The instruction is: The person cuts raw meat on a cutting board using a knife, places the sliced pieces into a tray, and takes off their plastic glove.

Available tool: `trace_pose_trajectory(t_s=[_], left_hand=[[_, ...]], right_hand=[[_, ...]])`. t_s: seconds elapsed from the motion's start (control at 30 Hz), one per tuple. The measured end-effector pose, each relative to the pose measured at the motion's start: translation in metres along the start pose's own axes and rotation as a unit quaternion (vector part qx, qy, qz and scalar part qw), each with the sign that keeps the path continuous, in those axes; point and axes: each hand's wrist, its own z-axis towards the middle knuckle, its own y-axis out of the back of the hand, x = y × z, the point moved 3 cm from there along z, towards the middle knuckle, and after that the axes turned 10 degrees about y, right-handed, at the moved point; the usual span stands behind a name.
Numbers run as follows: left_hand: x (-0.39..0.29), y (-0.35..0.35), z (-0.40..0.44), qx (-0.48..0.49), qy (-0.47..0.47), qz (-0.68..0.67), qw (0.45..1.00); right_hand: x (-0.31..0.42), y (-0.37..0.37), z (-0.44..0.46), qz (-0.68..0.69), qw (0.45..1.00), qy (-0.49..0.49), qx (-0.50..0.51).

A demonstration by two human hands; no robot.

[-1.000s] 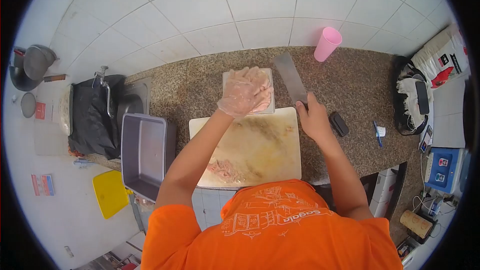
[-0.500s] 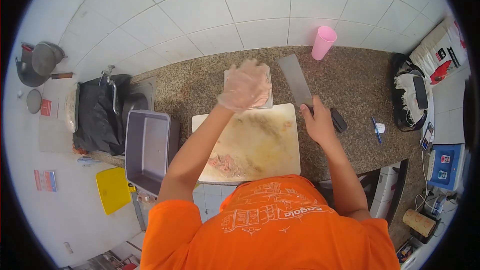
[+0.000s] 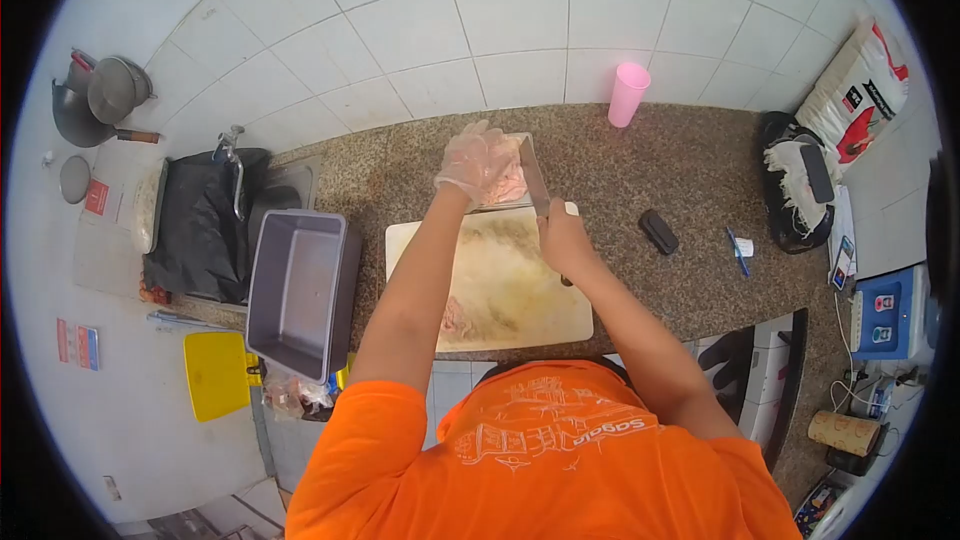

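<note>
My right hand (image 3: 566, 242) is wrapped round the handle of a cleaver (image 3: 535, 178), its blade angled along the right side of a shallow tray (image 3: 492, 207). Pale pink raw meat (image 3: 511, 183) lies in that tray. In a clear plastic glove, my left hand (image 3: 474, 160) rests over the tray's left part with fingers stretched out, covering some of the meat. Below the tray is a white cutting board (image 3: 510, 285), stained yellowish, with small meat pieces (image 3: 456, 320) at its lower left, partly hidden by my left forearm.
A deep grey bin (image 3: 303, 290) stands left of the board, near the sink with a black plastic bag (image 3: 200, 230). A pink cup (image 3: 628, 95) is against the wall. On the counter's right lie a black case (image 3: 658, 231) and a blue pen (image 3: 738, 252).
My right hand has carried the cleaver left, from the bare counter to the tray's right side. My left hand has shifted slightly left, uncovering more meat.
</note>
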Motion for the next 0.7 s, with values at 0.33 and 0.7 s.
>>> trace_pose_trajectory(t_s=[0.33, 0.7], left_hand=[[-0.033, 0.046, -0.009, 0.138, -0.071, -0.091, 0.984], [0.097, 0.068, -0.258, 0.293, 0.516, 0.095, 0.799]], right_hand=[[-0.01, 0.025, -0.047, 0.005, 0.997, -0.08, -0.014], [-0.065, 0.036, -0.19, 0.121, 0.991, -0.046, 0.036]])
